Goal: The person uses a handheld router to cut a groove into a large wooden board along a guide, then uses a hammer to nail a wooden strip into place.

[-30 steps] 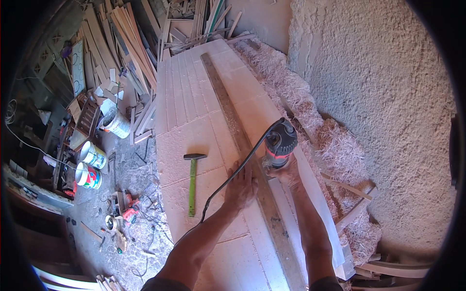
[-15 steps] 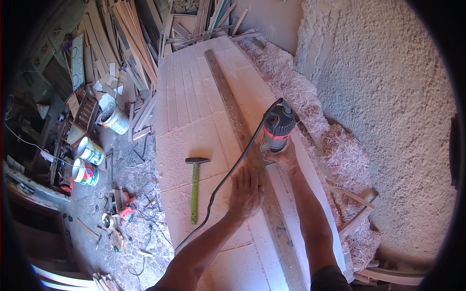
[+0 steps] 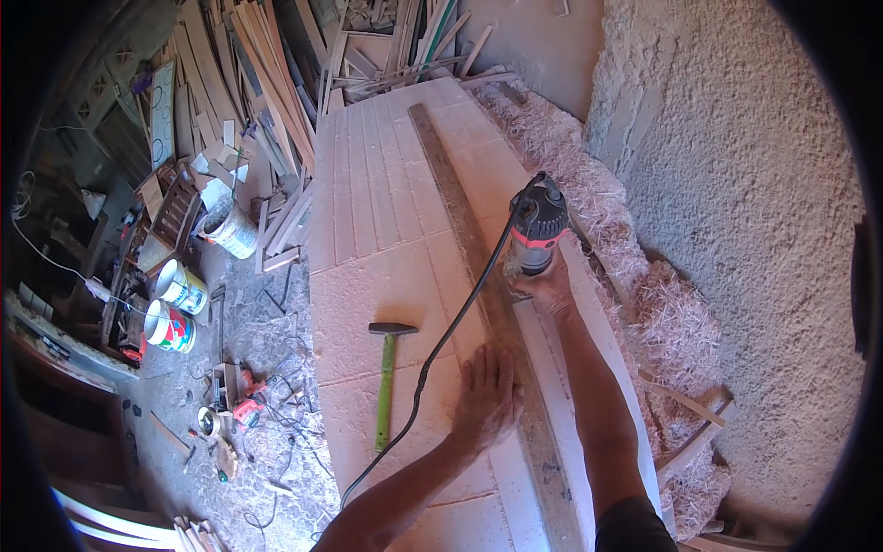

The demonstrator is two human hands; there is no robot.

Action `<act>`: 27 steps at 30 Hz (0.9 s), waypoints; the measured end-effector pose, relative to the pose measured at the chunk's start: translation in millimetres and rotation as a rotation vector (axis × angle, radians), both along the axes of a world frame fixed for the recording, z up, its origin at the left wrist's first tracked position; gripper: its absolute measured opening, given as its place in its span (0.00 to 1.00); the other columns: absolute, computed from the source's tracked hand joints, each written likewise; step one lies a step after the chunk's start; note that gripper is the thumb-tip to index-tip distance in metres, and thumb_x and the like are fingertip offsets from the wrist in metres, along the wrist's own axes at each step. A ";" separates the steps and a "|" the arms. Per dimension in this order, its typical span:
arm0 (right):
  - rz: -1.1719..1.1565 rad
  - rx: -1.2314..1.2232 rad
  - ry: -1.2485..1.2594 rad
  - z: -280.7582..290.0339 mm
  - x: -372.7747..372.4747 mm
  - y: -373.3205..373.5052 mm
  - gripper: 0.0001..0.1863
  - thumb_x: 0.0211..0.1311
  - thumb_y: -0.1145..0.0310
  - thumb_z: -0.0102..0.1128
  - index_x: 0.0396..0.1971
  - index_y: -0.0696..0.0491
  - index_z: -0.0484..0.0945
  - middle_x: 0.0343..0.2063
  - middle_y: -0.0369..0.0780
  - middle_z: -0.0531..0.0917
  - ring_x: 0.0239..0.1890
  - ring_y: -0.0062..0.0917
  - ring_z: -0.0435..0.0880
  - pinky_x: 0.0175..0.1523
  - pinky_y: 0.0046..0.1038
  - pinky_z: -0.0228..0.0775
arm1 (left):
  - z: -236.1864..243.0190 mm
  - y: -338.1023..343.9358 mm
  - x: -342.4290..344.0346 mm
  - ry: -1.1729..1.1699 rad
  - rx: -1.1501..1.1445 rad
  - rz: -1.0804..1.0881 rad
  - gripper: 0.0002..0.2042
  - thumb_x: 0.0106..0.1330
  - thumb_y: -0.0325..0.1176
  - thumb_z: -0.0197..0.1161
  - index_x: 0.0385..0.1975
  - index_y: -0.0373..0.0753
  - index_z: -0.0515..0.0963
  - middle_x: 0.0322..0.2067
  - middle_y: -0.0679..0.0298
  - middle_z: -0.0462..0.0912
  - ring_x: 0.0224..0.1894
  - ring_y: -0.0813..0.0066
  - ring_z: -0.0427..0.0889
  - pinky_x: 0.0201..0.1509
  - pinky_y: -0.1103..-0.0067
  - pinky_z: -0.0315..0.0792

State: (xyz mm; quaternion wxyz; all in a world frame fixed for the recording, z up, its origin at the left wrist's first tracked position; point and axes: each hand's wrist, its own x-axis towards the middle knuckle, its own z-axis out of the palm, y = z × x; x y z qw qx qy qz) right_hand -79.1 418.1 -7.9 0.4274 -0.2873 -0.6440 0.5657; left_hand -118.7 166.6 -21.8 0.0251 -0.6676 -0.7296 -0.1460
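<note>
Routing along the batten (image 3: 478, 267): right hand (image 3: 548, 287) grips router (image 3: 536, 225), left hand (image 3: 486, 397) flat, open at its 7 o'clock. Next likely needs a steady push toward 11 o'clock, cord (image 3: 441, 345) clear.

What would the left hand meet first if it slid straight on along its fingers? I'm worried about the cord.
Probably the long guide strip; the left hand lies flat, fingers pointing up the panel. The cord passes just left.

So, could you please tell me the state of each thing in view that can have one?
Right hand: gripping the router.
Left hand: flat on the white panel.
Router: upright beside the long batten.
Hammer: lying loose.
Power cord: slack across the panel.
</note>
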 end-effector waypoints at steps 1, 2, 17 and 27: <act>0.013 0.019 0.017 -0.7 -3.8 4.8 0.47 0.34 0.80 0.75 0.63 0.47 0.68 0.46 0.32 0.80 0.49 0.23 0.80 0.56 0.26 0.73 | 0.4 0.1 -0.3 -0.005 -0.005 -0.001 0.32 0.74 0.45 0.51 0.69 0.26 0.59 0.67 0.31 0.62 0.71 0.38 0.62 0.72 0.47 0.56; 0.022 0.025 0.025 -0.8 -7.8 9.4 0.47 0.34 0.80 0.75 0.63 0.47 0.68 0.46 0.32 0.80 0.49 0.23 0.80 0.56 0.26 0.73 | 0.9 0.4 -0.6 -0.008 -0.011 -0.003 0.33 0.74 0.46 0.51 0.69 0.26 0.59 0.67 0.31 0.62 0.71 0.38 0.62 0.72 0.47 0.56; -0.033 0.091 -0.033 -3.3 -59.6 63.3 0.45 0.34 0.77 0.79 0.60 0.52 0.68 0.50 0.38 0.81 0.55 0.30 0.80 0.62 0.31 0.71 | 6.2 0.6 -3.7 -0.046 -0.039 -0.033 0.33 0.75 0.46 0.50 0.70 0.25 0.58 0.67 0.30 0.61 0.72 0.36 0.61 0.72 0.47 0.56; -0.060 0.106 -0.046 -3.2 -84.2 88.8 0.42 0.33 0.75 0.77 0.57 0.52 0.71 0.46 0.38 0.82 0.49 0.28 0.81 0.57 0.30 0.73 | 6.9 1.3 -3.8 -0.037 -0.054 -0.044 0.33 0.74 0.46 0.51 0.70 0.25 0.57 0.66 0.30 0.62 0.70 0.36 0.63 0.72 0.47 0.57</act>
